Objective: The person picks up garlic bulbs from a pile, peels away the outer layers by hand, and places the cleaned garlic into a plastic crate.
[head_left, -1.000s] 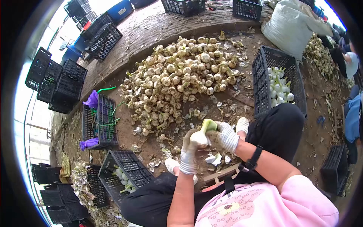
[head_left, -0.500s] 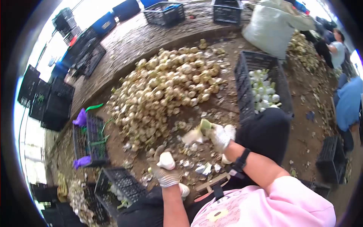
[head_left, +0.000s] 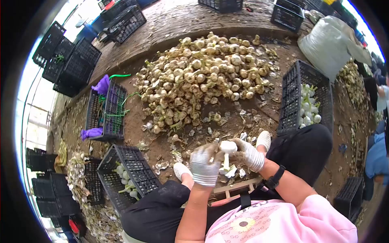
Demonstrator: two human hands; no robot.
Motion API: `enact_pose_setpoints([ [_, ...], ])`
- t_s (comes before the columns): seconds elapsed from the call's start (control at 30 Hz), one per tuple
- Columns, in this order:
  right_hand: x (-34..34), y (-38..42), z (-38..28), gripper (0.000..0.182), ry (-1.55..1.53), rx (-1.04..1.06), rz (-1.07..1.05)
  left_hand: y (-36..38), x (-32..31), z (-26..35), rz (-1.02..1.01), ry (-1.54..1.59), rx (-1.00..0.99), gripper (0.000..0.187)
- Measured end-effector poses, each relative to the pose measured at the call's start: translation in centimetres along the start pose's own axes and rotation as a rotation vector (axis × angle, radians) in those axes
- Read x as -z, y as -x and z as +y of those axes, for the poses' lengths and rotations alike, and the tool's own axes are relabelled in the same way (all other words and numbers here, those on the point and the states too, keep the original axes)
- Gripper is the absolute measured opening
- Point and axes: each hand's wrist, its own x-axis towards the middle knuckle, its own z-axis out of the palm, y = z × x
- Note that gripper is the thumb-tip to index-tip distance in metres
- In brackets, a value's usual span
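My left hand (head_left: 204,163), in a striped work glove, is closed with its fingertips at the left side of a white garlic bulb (head_left: 228,147). My right hand (head_left: 249,154), gloved too, holds the bulb from the right. The bulb's stem points down between the hands, with pale peel hanging near its end. Beyond the hands lies a large heap of unpeeled garlic (head_left: 202,77). Peeled bulbs lie in the black crate on the right (head_left: 290,99) and in the black crate on the left (head_left: 139,166).
A crate with purple cloth (head_left: 115,111) stands left of the heap. A white sack (head_left: 326,44) is at the upper right. Stacked black crates (head_left: 77,67) stand at the upper left. Another person in blue (head_left: 377,158) is at the far right edge. Peel litters the ground.
The hands, apart before, have come together around one bulb. The leafy piece that was in the right hand is no longer there. The view has turned, shifting the heap to the right and up.
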Motion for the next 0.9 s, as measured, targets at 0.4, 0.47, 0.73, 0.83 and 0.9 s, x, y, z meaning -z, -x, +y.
enact_pose_setpoints([
  [0.4,-0.1,0.0,0.1,0.062,0.017,0.023,-0.303,1.1,-0.4,-4.5,-0.018,0.761,0.788,0.004],
  [0.47,-0.6,0.2,-0.4,0.064,-0.156,-0.057,-0.280,1.6,-0.5,-4.2,-0.021,0.858,0.789,0.005],
  [0.73,0.1,-0.5,1.0,0.046,0.021,-0.113,-0.237,-0.2,5.0,-4.1,0.299,1.636,0.855,0.013],
  [0.83,-0.3,-0.1,0.2,0.047,-0.124,-0.137,-0.209,-0.5,8.2,-6.8,0.411,1.477,0.777,0.017],
  [0.9,1.1,-0.6,1.4,0.048,-0.190,-0.166,-0.237,1.1,5.8,-7.6,-0.032,0.694,0.663,0.024],
])
